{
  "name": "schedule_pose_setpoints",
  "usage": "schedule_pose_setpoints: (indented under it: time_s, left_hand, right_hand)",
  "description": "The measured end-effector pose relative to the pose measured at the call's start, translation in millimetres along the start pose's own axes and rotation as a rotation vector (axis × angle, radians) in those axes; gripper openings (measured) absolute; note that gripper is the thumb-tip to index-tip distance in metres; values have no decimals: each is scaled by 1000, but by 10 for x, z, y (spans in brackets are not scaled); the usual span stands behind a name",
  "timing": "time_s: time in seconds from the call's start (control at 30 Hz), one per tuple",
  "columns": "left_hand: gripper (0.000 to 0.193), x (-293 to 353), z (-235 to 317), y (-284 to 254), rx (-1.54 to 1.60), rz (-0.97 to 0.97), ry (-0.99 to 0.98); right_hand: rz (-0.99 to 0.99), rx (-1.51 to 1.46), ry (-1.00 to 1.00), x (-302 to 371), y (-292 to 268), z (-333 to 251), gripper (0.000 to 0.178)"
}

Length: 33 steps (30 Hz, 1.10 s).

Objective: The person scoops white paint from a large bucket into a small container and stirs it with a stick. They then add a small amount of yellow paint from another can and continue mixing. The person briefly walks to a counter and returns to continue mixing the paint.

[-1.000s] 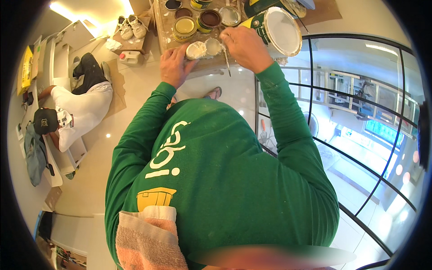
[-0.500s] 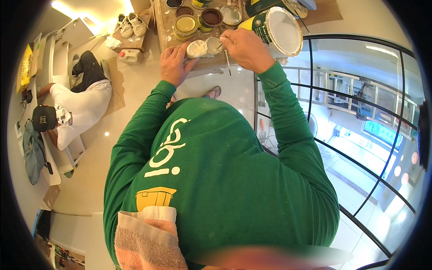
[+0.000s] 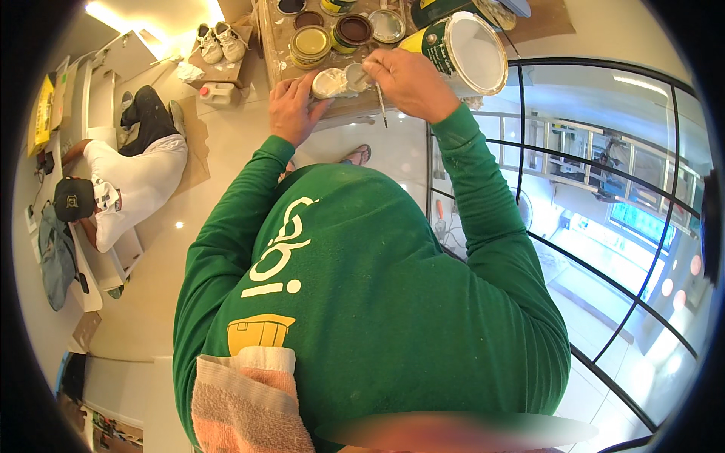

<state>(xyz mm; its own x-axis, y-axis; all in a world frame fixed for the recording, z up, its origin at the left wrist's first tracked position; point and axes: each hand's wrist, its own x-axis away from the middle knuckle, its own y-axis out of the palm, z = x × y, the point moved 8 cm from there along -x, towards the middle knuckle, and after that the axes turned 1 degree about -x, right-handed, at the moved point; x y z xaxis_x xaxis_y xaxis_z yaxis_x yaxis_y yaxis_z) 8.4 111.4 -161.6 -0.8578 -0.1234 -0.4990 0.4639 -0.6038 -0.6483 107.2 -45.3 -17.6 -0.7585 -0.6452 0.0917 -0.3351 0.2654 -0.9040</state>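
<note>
My left hand [image 3: 292, 108] holds a small white cup of pale paint [image 3: 329, 82] on the edge of a wooden board [image 3: 276, 53]. My right hand [image 3: 408, 81] is closed on a thin brush [image 3: 380, 107] whose handle points down toward me, its tip at a second small white cup [image 3: 355, 75] beside the first. Just right of that hand stands a large green can full of white paint [image 3: 468, 50]. My green sleeves reach up from the lower edge.
Small open tins of yellow [image 3: 310, 43] and brown [image 3: 353, 29] paint and a loose lid [image 3: 387, 25] sit on the board. A person in a white shirt [image 3: 128, 189] crouches at left by white panels. Shoes [image 3: 215, 41] lie nearby. A glass railing [image 3: 574, 196] runs on the right.
The view has shifted slightly. My right hand with the brush has stayed at the small cups, and my left hand keeps its hold on the white cup.
</note>
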Motion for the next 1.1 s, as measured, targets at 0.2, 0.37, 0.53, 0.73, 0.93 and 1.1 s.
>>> schedule_pose_setpoints:
  time_s: [0.2,0.37,0.53,0.73,0.93,1.1]
  left_hand:
    - [64,-2,-3,-3,-6,1,-3]
    - [63,-4,-1,0,0,6,4]
    - [64,-5,7,5,2,1,1]
    - [63,0,12,-1,7,-4,-3]
    - [63,-7,-3,-3,-2,5,2]
    - [63,1,-5,-6,-1,0,-5]
  right_hand:
    - [19,46,23,-4,-6,2,34]
    - [68,167,55,-14,-50,30,34]
    - [96,118,-46,-4,-86,-44,34]
    - [89,-28,18,9,-53,18,34]
    - [83,-78,26,17,-44,41,36]
    - [70,33,46,42,-42,22,33]
